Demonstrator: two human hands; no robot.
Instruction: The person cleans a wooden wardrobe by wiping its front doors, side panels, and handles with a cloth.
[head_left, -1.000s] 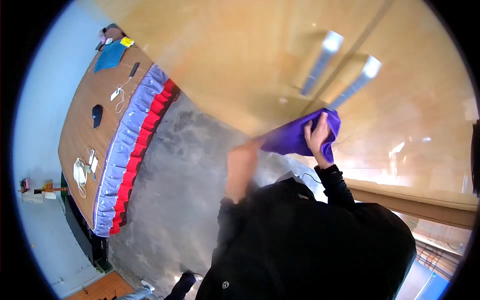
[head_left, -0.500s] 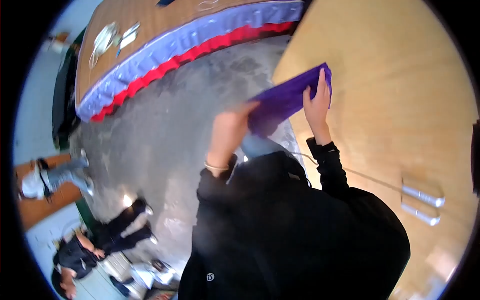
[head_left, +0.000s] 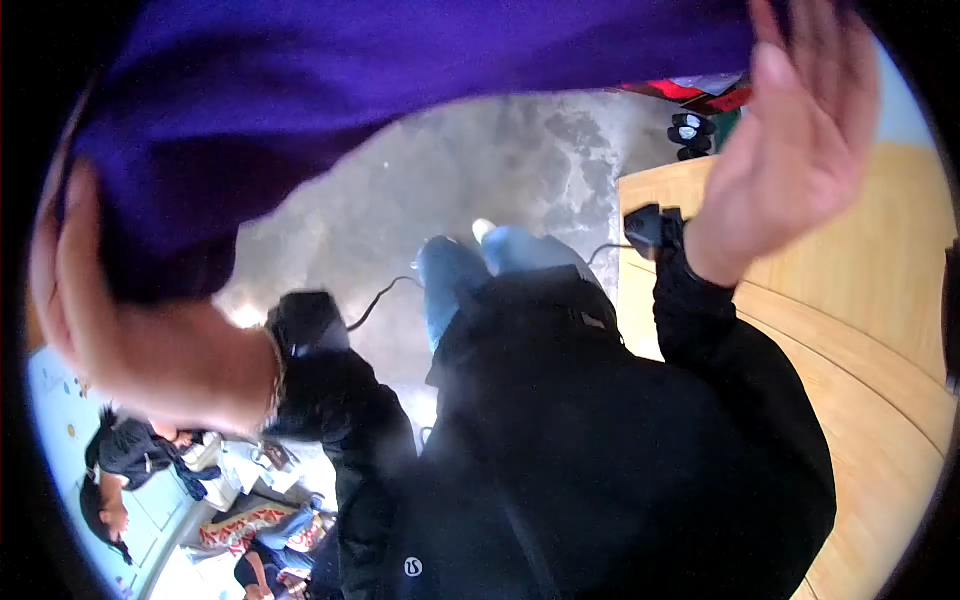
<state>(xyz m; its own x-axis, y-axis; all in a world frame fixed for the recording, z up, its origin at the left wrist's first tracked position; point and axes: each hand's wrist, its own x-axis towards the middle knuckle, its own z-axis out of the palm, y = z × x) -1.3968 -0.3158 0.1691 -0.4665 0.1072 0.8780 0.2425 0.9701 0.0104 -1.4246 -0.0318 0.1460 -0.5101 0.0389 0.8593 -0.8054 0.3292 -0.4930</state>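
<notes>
A purple cloth (head_left: pixel 400 70) is stretched wide across the top of the view, close to the camera. My left hand (head_left: pixel 150 320) grips its edge at the left, fingers partly behind the fabric and slightly blurred. At the upper right my right hand (head_left: pixel 790 150) has hold of the other end, its fingertips cut off by the frame's edge. The cloth hangs between the two hands, above the grey floor (head_left: pixel 380 200). Both wrists are in black sleeves with a dark device strapped or set at each cuff.
Wooden furniture (head_left: pixel 850 270) with a light finish stands on the right. Dark shoes (head_left: pixel 690 135) lie near red fabric at the top right. At the lower left are a person (head_left: pixel 130 450) in black and another person (head_left: pixel 260 570). Thin cables run from both cuffs.
The cloth has come up close to the camera and is spread much wider. Both hands have risen and moved apart. The view has turned, and the ruffled bed has nearly left it.
</notes>
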